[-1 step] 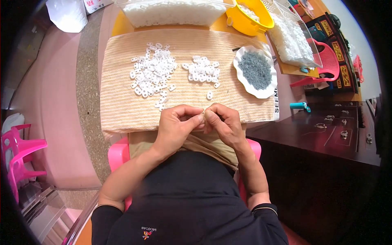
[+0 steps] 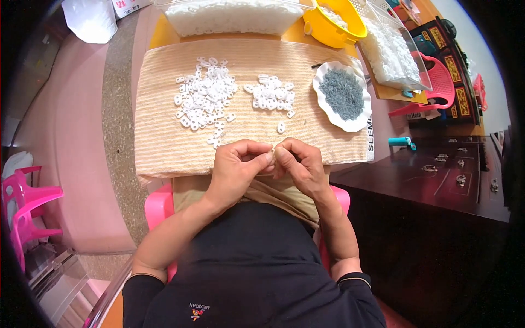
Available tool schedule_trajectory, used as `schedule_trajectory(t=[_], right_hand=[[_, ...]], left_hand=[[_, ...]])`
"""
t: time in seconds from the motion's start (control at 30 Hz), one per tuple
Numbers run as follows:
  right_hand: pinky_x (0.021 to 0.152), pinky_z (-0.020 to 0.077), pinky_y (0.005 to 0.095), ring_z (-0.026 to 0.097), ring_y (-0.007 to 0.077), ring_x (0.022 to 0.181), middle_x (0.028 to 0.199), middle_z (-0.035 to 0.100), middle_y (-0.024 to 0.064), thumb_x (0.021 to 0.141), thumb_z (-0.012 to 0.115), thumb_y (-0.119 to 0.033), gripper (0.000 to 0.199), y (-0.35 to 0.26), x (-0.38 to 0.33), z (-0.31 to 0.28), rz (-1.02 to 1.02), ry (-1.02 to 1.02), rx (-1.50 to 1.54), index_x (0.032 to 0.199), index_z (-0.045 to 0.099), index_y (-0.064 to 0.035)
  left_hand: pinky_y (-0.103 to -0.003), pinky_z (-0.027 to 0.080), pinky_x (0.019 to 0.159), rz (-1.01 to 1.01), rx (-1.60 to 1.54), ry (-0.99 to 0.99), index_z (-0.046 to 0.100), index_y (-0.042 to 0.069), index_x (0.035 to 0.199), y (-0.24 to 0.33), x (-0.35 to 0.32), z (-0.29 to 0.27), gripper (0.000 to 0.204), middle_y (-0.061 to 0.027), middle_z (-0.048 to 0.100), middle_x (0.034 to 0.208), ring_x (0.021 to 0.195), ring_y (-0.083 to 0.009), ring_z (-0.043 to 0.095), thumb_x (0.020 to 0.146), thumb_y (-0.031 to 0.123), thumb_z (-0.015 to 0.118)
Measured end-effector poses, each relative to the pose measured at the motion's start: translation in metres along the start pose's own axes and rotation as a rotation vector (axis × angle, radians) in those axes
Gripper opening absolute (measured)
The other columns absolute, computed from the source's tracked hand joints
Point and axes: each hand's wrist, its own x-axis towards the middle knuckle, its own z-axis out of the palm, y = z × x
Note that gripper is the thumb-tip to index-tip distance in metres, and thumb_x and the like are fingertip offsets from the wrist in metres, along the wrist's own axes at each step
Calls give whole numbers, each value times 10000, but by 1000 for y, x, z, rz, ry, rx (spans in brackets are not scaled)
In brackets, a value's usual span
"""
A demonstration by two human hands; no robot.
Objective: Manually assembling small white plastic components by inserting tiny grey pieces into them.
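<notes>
My left hand (image 2: 239, 167) and my right hand (image 2: 299, 164) meet at the near edge of a striped beige cloth (image 2: 164, 158). Thumb and forefinger of each are pinched together, fingertips almost touching. A sliver of something pale shows between them, too small and covered to name. Just beyond lies a single white two-holed oval piece (image 2: 281, 127). A large loose heap of such white pieces (image 2: 208, 93) spreads on the left, and a smaller heap (image 2: 272, 94) sits in the middle. On the right, a white scalloped dish (image 2: 358, 123) holds many small dark grey slender pieces (image 2: 342, 93).
Behind the cloth stand a clear bin (image 2: 235, 27) of white parts and a yellow basket (image 2: 322, 35). Another clear bin (image 2: 391, 52) is at the far right. A dark wooden cabinet (image 2: 415, 180) with a turquoise object (image 2: 399, 141) flanks my right; a pink stool (image 2: 38, 197) stands left.
</notes>
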Motion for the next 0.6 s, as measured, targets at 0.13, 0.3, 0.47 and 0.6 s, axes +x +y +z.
schedule_trajectory(t=[0.13,0.3,0.47,0.6], right_hand=[[560,459,198,553,72,604,735,601,26,972,534,-108,178,-2,1,1,-27,35,25,911,610,41],[536,427,196,529,56,597,739,595,7,946,583,-100,149,-5,4,-8,-104,112,-104,941,641,37],[546,442,288,580,157,625,745,602,68,859,670,-93,126,-6,26,-19,-346,267,-748,955,660,-12],[604,481,385,614,303,678,838,624,108,825,682,-134,140,-5,33,-13,-288,280,-1037,947,669,-66]], left_hand=[[-228,525,640,-40,-37,16,638,-42,1006,0,1,-1,162,-90,672,837,724,-110,633,878,54,659],[-227,524,635,-78,-88,35,628,-35,1024,3,2,-1,186,-87,670,836,715,-120,639,871,65,669],[-244,560,680,-110,-169,64,639,-55,1002,7,1,-1,152,-91,670,850,724,-130,652,871,21,652],[-251,563,686,-105,-169,76,631,-36,1016,6,2,-3,165,-86,667,849,730,-138,655,873,42,656]])
